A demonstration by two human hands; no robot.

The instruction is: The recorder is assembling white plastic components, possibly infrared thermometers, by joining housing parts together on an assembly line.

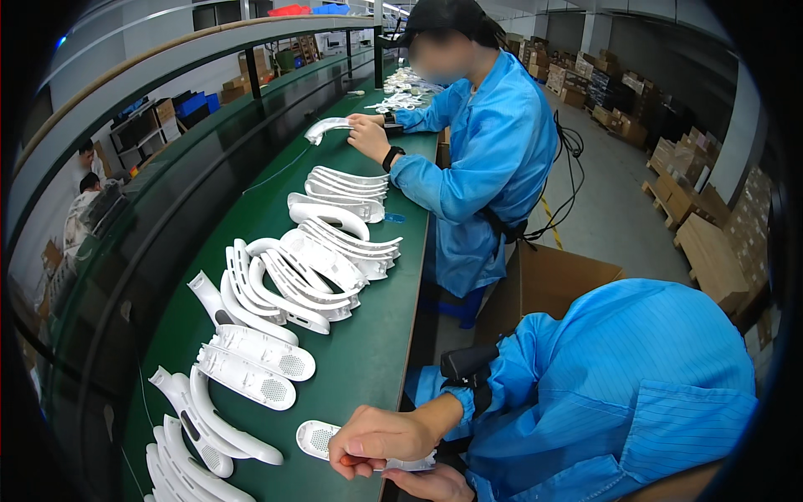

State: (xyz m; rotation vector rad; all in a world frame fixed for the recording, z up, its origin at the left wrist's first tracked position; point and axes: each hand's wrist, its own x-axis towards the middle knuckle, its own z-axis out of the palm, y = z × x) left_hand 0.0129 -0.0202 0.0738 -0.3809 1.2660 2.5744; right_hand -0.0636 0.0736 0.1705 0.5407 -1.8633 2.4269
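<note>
Shell [317, 438] crosses table edge [406, 343], left hand [433, 484] seemingly holding it, right [376, 439] gripping orange handle [354, 460].

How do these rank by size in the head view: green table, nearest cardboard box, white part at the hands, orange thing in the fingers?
1. Green table
2. Cardboard box
3. White part, partly hidden
4. Orange thing, partly covered

Ranked as visible.

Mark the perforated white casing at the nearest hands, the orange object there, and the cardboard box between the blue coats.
Perforated white casing [318, 438], head view: its perforated end.
Orange object [353, 460], head view: its visible part.
Cardboard box [554, 280], head view: a side panel.
</note>
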